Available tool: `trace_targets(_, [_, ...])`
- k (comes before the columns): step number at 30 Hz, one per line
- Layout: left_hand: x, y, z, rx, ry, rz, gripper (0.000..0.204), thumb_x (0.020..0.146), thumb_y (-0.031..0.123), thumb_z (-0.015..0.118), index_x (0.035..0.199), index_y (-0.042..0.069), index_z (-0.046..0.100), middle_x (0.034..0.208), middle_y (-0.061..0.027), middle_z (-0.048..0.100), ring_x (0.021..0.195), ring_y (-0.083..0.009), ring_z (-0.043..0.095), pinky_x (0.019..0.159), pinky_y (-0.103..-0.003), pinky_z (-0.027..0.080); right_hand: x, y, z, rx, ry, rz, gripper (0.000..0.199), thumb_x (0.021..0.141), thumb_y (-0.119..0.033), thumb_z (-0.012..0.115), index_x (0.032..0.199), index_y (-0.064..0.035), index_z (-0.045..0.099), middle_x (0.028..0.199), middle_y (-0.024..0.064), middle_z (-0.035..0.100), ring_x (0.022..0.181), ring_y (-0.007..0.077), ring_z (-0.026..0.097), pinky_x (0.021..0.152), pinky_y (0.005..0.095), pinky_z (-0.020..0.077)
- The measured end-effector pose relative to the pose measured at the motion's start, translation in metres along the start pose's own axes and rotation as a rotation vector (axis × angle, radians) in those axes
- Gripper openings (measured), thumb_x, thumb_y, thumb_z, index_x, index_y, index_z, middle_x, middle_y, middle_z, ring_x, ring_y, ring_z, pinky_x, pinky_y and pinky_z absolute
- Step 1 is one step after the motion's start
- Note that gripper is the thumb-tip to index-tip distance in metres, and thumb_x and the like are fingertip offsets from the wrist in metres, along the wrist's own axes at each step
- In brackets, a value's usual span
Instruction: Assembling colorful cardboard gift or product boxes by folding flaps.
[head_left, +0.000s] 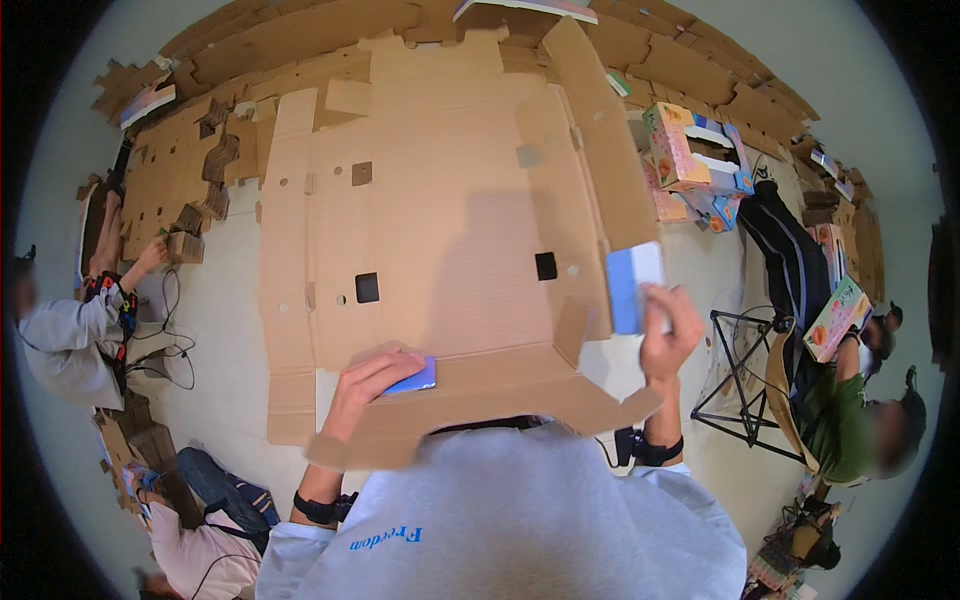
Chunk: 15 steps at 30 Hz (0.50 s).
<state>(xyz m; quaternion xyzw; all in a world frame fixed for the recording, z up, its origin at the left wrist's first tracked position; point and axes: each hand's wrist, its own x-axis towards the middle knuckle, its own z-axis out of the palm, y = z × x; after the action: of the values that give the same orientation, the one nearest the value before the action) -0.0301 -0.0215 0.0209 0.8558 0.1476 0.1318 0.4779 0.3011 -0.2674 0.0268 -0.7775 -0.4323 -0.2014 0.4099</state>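
A large flattened cardboard box [430, 200] lies spread out before me, its plain brown inner side up, with several square and round cut-outs. Its right side panel stands partly raised, and the near panel is folded up along my body. At the near left corner my left hand [370, 388] is closed over a small flap with a blue face [410, 378]; its thumb is hidden. My right hand [668, 335] pinches the edge of a blue-and-white flap [635, 288] at the near end of the right panel.
Stacks of brown cardboard [170, 160] line the back and left. Printed boxes [697, 160] stand at the back right, near a black tripod-like frame [748, 390]. Other people sit at the left and right, one in a green shirt [850, 425] with a printed box. Cables [165, 340] lie on the floor.
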Motion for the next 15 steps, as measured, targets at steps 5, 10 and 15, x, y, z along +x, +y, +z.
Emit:
trace_targets(5, [-0.009,-0.028,0.021,-0.048,-0.007,-0.083,0.041,0.081,0.024,0.081,0.114,0.0,0.074,0.117,-0.0161,0.078,0.117,-0.0382,0.073,0.115,-0.05,0.05,-0.026,-0.029,-0.008,0.306,-0.515,-0.116,0.015,0.089,-0.021,0.077,0.098,-0.0092,0.076,0.075,0.0042,0.06,0.051,0.0235,0.057,0.048,0.0367,0.0455])
trace_targets(10, [-0.009,-0.042,0.023,-0.141,-0.011,-0.149,0.041,0.081,0.021,0.082,0.115,0.0,0.072,0.12,-0.0166,0.078,0.119,-0.0385,0.072,0.119,-0.052,0.048,-0.036,-0.066,0.031,0.214,-0.875,-0.242,0.028,0.098,-0.039,0.074,0.091,-0.012,0.072,0.071,0.0058,0.055,0.052,0.0278,0.059,0.048,0.0412,0.0481])
trace_targets(15, [-0.016,-0.043,0.04,-0.104,-0.009,-0.155,0.036,0.085,0.018,0.079,0.115,-0.001,0.071,0.122,-0.0168,0.078,0.121,-0.0375,0.072,0.121,-0.053,0.046,-0.038,-0.067,0.043,0.081,-0.967,-0.197,0.034,0.094,-0.029,0.082,0.122,-0.0136,0.071,0.107,0.0099,0.065,0.094,0.0301,0.068,0.074,0.0402,0.0566])
